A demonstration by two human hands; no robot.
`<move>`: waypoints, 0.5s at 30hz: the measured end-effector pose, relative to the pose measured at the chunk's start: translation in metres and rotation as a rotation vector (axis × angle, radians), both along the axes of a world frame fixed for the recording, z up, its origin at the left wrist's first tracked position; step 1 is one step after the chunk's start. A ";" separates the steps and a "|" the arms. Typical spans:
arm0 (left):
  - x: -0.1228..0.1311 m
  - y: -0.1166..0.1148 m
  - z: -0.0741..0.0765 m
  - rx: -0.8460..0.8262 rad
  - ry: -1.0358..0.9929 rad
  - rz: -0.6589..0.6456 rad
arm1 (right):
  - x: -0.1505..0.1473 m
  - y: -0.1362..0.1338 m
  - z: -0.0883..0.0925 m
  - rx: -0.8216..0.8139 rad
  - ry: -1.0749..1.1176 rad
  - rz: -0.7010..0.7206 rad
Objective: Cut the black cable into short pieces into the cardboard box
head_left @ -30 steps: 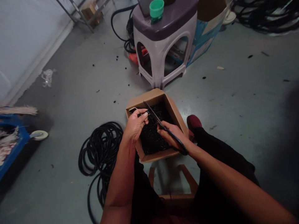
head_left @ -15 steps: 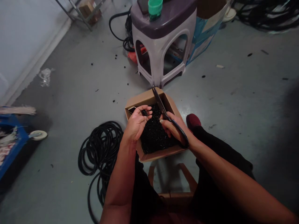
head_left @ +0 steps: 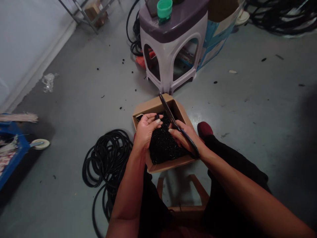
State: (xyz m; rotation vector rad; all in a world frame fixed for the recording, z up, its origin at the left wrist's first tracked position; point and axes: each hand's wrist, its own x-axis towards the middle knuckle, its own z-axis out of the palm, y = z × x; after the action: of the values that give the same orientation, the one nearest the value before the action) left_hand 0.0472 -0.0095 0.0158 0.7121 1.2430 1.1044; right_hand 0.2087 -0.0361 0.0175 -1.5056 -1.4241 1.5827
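A brown cardboard box (head_left: 182,115) on the floor between my knees is filled with short black cut pieces (head_left: 164,145). My left hand (head_left: 146,129) curls over the box's left side, fingers closed on a black tube end. My right hand (head_left: 183,137) grips black scissors (head_left: 170,115) whose blades point up and away over the box's far edge. The two hands almost touch above the box.
A coil of black tubing (head_left: 106,158) lies on the floor at my left. A purple-topped plastic stool (head_left: 173,36) with a green cup (head_left: 164,8) stands just beyond the box. A blue cart (head_left: 12,152) is at far left. More black cable lies at top right.
The scissors swung from lying across the box toward the left to pointing up over its far edge. My left hand shifted slightly right, closer to my right hand.
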 end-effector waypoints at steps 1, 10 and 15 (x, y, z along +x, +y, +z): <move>-0.001 0.000 -0.001 0.014 0.009 0.015 | 0.000 0.000 0.000 0.006 -0.007 0.004; -0.003 0.003 0.000 0.022 -0.017 0.173 | -0.003 -0.001 -0.002 0.037 -0.110 0.096; -0.003 0.004 0.003 -0.005 -0.086 0.224 | -0.006 -0.003 -0.003 0.043 -0.163 0.120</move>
State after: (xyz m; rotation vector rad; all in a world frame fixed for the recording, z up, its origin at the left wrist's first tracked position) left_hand 0.0442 -0.0054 0.0187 0.5244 1.2729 1.3014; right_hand 0.2027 -0.0386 0.0144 -1.5806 -1.6568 1.5160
